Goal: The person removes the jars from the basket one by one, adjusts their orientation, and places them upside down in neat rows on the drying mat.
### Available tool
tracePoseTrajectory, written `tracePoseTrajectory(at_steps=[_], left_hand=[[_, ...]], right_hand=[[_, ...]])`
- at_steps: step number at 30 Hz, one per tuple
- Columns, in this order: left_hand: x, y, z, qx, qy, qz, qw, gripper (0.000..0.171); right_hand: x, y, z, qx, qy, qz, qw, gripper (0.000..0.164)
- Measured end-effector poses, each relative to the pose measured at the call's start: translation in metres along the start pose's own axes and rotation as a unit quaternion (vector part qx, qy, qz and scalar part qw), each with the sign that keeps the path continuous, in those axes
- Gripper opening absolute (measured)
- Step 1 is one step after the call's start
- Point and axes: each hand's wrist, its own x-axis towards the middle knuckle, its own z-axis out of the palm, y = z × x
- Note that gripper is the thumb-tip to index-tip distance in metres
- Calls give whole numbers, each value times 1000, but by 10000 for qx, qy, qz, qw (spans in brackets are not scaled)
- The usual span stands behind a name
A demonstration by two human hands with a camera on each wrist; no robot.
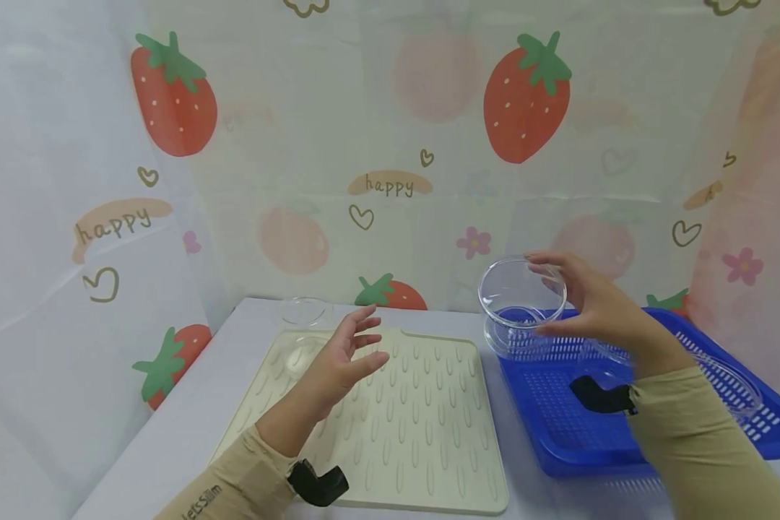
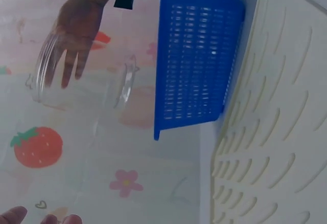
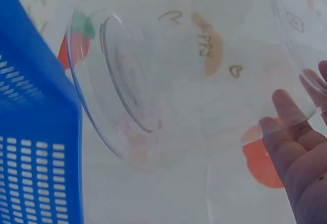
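Note:
My right hand [image 1: 598, 310] grips a clear glass bowl [image 1: 513, 289] by its side and rim, holding it in the air at the blue basket's left back corner. The right wrist view shows the bowl [image 3: 127, 81] close up, with fingertips [image 3: 286, 109] against its rim edge. My left hand [image 1: 341, 361] is held over the cream drying mat [image 1: 422, 433], fingers spread and holding nothing. Behind it, another clear glass piece [image 1: 303, 310] stands around the mat's far left corner, partly hidden by that hand. Only fingertips [image 2: 61, 219] of the left hand show in its wrist view.
The blue plastic basket [image 1: 559, 462], with slotted walls, stands right of the mat and holds clear glass pieces [image 1: 734, 383], partly covered by the right arm. A white table [image 1: 143, 462] lies beneath. A strawberry-print curtain [image 1: 390, 108] hangs close behind.

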Motion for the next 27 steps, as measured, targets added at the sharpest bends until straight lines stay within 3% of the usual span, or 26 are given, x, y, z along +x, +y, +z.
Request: tracePoseTrajectory(at_steps=[9,27], left_hand=[[5,9,6,-3,-97,363,9993,71],[11,22,6,738,138,792,9940,75]], right_hand=[[18,-6,21,-164,-125,-199,9996,85],[54,-15,82,543,-630,50,9965,87]])
